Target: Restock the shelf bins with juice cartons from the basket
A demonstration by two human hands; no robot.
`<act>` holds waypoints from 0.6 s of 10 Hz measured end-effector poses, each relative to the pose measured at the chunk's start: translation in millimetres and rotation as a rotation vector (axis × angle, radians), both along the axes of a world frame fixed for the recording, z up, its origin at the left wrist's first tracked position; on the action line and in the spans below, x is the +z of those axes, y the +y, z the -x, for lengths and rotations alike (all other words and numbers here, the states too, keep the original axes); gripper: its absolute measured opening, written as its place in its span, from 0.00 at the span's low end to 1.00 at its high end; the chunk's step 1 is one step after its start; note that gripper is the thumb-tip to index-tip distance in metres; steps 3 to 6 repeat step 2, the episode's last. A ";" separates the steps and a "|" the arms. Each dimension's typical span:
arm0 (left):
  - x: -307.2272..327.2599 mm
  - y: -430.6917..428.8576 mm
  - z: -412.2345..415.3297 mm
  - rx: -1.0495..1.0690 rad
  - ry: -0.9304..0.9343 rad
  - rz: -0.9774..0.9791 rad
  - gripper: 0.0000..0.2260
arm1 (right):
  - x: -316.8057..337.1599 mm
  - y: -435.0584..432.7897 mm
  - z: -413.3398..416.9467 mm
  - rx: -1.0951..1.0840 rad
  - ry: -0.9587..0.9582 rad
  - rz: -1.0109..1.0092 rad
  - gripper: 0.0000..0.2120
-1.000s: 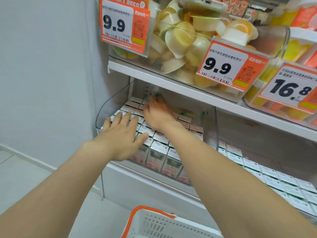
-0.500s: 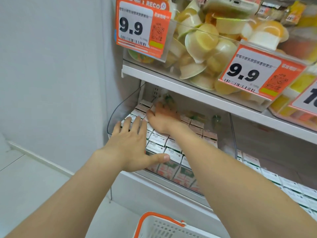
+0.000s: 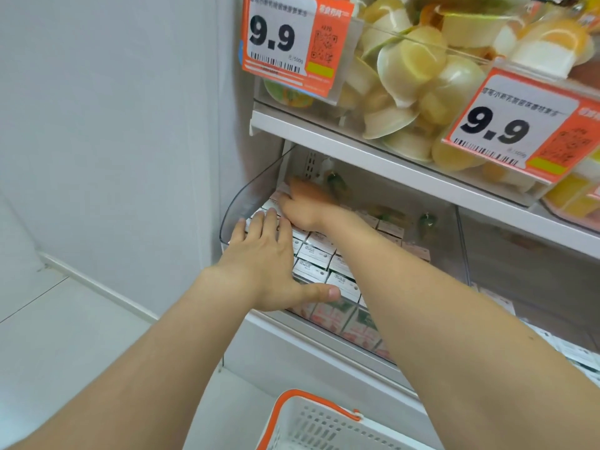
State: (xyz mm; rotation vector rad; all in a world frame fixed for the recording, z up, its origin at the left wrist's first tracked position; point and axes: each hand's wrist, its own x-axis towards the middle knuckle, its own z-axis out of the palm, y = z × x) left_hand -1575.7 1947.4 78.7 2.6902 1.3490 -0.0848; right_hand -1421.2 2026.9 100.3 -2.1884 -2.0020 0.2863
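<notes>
Since the preceding frames the right hand [image 3: 308, 206] has travelled leftward along the back row to the rear left corner of the clear bin [image 3: 242, 206]. The left hand [image 3: 259, 267] has kept its place at the front left, and the view has swung so that the shelving sits further right.

Juice cartons [image 3: 319, 251] stand upright in tight rows inside this bin on the lower shelf, white tops upward. Their pink and green printed faces show through the front wall.

Left hand: palm down, fingers straight and close together on the carton tops near the left wall, thumb spread wide to the right along the front row; it holds nothing.

Right hand: blurred by motion, fingers stretched fairly straight to the left with the tips on the rearmost cartons; as far as the blur allows, nothing is gripped. The two hands lie just beside each other, the left fingertips near the right hand's knuckles.

Small green items [image 3: 337, 186] lie at the back of the bin, too blurred to identify. A further bin of white-topped cartons [image 3: 574, 352] adjoins on the right.

Upper shelf [image 3: 357, 147]: a clear bin heaped with yellow and white jelly cups [image 3: 418, 66], fronted by two orange price tags [image 3: 292, 40] reading 9.9.

Below the forearms, the white basket [image 3: 311, 427] with an orange handle shows at the bottom edge; its contents are out of view. A grey wall [image 3: 113, 125] and pale floor [image 3: 58, 336] fill the left.
</notes>
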 end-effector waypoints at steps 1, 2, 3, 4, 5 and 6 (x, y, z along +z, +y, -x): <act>6.4 -1.1 -1.1 0.024 0.004 0.061 0.71 | -2.3 -3.9 -5.0 0.005 0.002 0.021 0.24; 17.4 -8.1 -1.9 0.030 -0.006 0.030 0.69 | -0.3 -17.4 -4.7 -0.034 0.067 -0.089 0.25; 17.4 -8.1 -1.9 0.030 -0.006 0.030 0.69 | -0.3 -17.4 -4.7 -0.034 0.067 -0.089 0.25; 17.4 -8.1 -1.9 0.030 -0.006 0.030 0.69 | -0.3 -17.4 -4.7 -0.034 0.067 -0.089 0.25; 17.4 -8.1 -1.9 0.030 -0.006 0.030 0.69 | -0.3 -17.4 -4.7 -0.034 0.067 -0.089 0.25; 17.4 -8.1 -1.9 0.030 -0.006 0.030 0.69 | -0.3 -17.4 -4.7 -0.034 0.067 -0.089 0.25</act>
